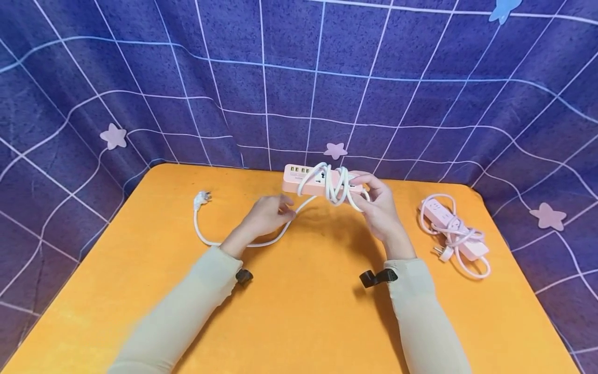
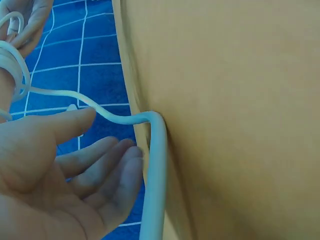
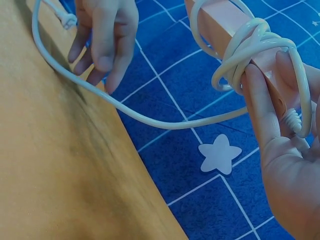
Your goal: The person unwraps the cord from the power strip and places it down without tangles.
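Note:
A pink power strip [image 1: 306,179] with USB ports and sockets is held above the table by my right hand [image 1: 380,208], which grips its right end. White cord [image 1: 337,187] is looped several times around the strip's right half. One length of cord hangs down past my left hand [image 1: 263,215] and runs across the table to a white plug [image 1: 202,198] at the left. In the left wrist view, the fingers [image 2: 95,172] are relaxed and bent slightly beside the cord [image 2: 156,175], holding nothing. The right wrist view shows the right thumb and fingers around the strip's cord end [image 3: 292,120].
A second pink power strip [image 1: 446,218], its cord [image 1: 467,236] wrapped around it, lies at the table's right with its plug [image 1: 446,253] beside it. The table has an orange cover [image 1: 303,311]. A blue gridded curtain [image 1: 289,93] with stars hangs behind and on both sides.

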{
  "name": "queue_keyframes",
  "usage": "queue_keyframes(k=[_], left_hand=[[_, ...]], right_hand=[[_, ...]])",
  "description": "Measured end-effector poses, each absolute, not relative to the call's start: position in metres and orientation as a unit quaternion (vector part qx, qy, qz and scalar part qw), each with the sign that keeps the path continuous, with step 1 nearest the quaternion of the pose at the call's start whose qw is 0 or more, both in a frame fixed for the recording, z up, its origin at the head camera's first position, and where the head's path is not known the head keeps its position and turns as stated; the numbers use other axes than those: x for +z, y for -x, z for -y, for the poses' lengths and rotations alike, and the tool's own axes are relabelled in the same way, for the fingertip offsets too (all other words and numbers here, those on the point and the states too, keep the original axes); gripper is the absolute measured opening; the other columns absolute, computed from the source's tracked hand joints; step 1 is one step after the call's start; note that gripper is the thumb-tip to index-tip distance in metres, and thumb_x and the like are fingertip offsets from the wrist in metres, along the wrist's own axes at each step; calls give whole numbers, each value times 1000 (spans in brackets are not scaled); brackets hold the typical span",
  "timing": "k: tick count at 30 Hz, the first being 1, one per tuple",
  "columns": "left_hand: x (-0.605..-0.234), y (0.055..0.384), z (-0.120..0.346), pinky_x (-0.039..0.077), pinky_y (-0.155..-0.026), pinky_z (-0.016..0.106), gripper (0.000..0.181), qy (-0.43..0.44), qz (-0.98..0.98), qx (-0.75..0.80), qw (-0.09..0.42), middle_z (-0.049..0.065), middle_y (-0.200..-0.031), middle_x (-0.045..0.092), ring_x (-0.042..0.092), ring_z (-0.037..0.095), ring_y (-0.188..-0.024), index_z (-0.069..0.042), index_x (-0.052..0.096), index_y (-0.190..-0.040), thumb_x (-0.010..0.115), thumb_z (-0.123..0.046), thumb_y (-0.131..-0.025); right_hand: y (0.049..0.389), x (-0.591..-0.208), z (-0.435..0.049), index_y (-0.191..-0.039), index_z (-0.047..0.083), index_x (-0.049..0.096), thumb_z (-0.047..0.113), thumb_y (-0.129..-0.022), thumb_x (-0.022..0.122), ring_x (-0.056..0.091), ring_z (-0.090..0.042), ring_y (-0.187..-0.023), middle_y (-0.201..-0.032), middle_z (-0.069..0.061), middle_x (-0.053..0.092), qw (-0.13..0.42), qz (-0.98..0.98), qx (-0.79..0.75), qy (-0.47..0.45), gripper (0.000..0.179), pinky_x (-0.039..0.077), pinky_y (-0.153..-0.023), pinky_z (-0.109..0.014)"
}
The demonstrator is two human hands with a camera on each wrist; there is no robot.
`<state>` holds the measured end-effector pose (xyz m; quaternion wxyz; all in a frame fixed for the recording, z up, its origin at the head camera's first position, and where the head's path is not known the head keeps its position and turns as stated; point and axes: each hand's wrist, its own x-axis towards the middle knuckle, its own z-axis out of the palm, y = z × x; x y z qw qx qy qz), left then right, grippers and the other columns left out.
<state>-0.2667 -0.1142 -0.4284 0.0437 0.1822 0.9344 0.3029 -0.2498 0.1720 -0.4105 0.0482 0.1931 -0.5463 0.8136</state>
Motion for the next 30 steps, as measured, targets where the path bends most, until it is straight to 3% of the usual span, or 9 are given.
queue_keyframes(k=[4,14,25,30], left_hand=[[-430,269,111,53,-101,45,31,-184,-935,296,60,8,-110,80,72,29,-111,-7,74,-127,72,-25,-102],[-435,270,105,55,-94,45,18,-174,-930,321,38,7,-99,81,76,29,-101,-9,77,-114,74,-21,-101],[-438,277,110,54,-97,45,19,-159,-921,352,54,7,-103,81,74,29,-105,-10,77,-118,73,-19,-102],[-435,281,114,56,-91,42,19,-158,-915,369,42,5,-100,80,74,26,-98,-8,77,-119,70,-17,-104]], right_hand=[[250,-410,-173,-101,14,74,-23,-92,58,64,-20,-116,-131,-7,63,45,545,815,-191,42,64,-82,-32],[251,-409,-172,-101,15,75,-23,-91,58,63,-20,-118,-130,-5,64,48,545,814,-194,43,63,-81,-29],[250,-409,-176,-101,16,75,-23,-92,56,65,-18,-114,-130,-5,63,40,535,822,-188,45,64,-83,-34],[250,-409,-179,-102,14,75,-25,-91,54,66,-19,-114,-131,-6,63,35,524,829,-195,45,64,-86,-38]])
